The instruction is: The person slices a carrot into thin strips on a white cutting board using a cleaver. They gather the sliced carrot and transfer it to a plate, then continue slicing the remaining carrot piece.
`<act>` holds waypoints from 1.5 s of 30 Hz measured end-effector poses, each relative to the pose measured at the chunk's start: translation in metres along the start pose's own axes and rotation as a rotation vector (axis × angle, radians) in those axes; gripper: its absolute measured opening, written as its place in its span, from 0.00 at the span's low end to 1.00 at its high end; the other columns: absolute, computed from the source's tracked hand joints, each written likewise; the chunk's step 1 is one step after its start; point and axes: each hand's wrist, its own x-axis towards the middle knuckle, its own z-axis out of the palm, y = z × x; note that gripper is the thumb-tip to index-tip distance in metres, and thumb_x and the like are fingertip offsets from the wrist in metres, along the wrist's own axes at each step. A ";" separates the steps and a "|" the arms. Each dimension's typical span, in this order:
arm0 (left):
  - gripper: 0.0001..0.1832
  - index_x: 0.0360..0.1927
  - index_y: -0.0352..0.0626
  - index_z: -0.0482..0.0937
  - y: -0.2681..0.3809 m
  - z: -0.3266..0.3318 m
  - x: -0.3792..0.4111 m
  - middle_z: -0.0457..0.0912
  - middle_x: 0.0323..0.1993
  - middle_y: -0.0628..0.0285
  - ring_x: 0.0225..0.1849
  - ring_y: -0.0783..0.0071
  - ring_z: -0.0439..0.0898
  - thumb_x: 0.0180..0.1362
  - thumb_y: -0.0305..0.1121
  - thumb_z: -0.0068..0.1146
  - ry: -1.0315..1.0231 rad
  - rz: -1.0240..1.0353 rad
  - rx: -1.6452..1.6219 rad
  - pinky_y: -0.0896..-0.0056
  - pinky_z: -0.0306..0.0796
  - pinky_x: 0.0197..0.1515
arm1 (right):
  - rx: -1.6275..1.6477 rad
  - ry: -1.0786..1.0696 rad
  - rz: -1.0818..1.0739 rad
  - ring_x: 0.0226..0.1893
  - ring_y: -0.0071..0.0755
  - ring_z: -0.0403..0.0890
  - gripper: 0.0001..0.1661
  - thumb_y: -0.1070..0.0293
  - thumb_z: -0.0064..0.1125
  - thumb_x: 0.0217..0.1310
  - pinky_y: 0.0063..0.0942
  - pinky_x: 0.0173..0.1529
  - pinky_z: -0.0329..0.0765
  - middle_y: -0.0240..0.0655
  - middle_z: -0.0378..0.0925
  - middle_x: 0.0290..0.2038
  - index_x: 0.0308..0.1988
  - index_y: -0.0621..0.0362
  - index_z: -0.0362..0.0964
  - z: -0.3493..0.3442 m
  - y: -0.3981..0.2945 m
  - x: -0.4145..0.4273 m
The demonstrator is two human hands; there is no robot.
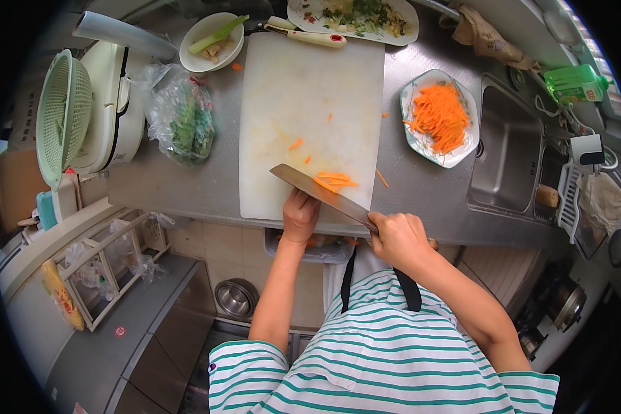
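My right hand (pixel 401 235) grips the handle of a kitchen knife (pixel 315 194), whose broad blade slants up and left over the near part of the white cutting board (pixel 310 103). Close against the blade's near side is my left hand (pixel 301 215), its fingers bent; the blade hides their tips and anything they hold. Several carrot strips (pixel 336 179) lie against the blade's far side. Smaller carrot bits (pixel 296 144) are scattered on the board. Right of it, a patterned plate (pixel 411 134) bears a heap of shredded carrot (pixel 441 119).
Behind the board lie a peeler (pixel 310 37) and a plate of chopped greens (pixel 359 39). To the left are a bowl (pixel 186 57) and bagged leafy greens (pixel 186 121). A steel sink (pixel 507 150) is at right. Below the counter edge sits a plastic bin (pixel 331 254).
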 end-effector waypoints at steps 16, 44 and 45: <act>0.15 0.31 0.38 0.81 -0.001 -0.002 0.003 0.80 0.33 0.55 0.37 0.50 0.80 0.36 0.14 0.60 0.006 0.020 0.007 0.59 0.77 0.37 | -0.019 0.052 -0.004 0.21 0.56 0.80 0.06 0.72 0.56 0.47 0.47 0.29 0.77 0.54 0.76 0.18 0.26 0.64 0.75 0.017 0.001 0.017; 0.14 0.29 0.39 0.80 -0.002 -0.004 0.004 0.80 0.33 0.56 0.37 0.51 0.80 0.36 0.15 0.63 0.051 0.035 0.007 0.59 0.77 0.37 | 0.000 -0.025 0.037 0.24 0.57 0.79 0.09 0.72 0.55 0.51 0.46 0.33 0.77 0.53 0.77 0.22 0.32 0.61 0.80 0.002 0.001 0.009; 0.14 0.29 0.39 0.80 -0.001 -0.004 0.004 0.80 0.33 0.56 0.37 0.51 0.80 0.36 0.15 0.63 0.057 0.038 0.012 0.59 0.77 0.37 | -0.006 -0.030 0.045 0.24 0.58 0.79 0.09 0.72 0.55 0.50 0.46 0.33 0.77 0.53 0.77 0.22 0.32 0.61 0.80 0.000 0.000 0.006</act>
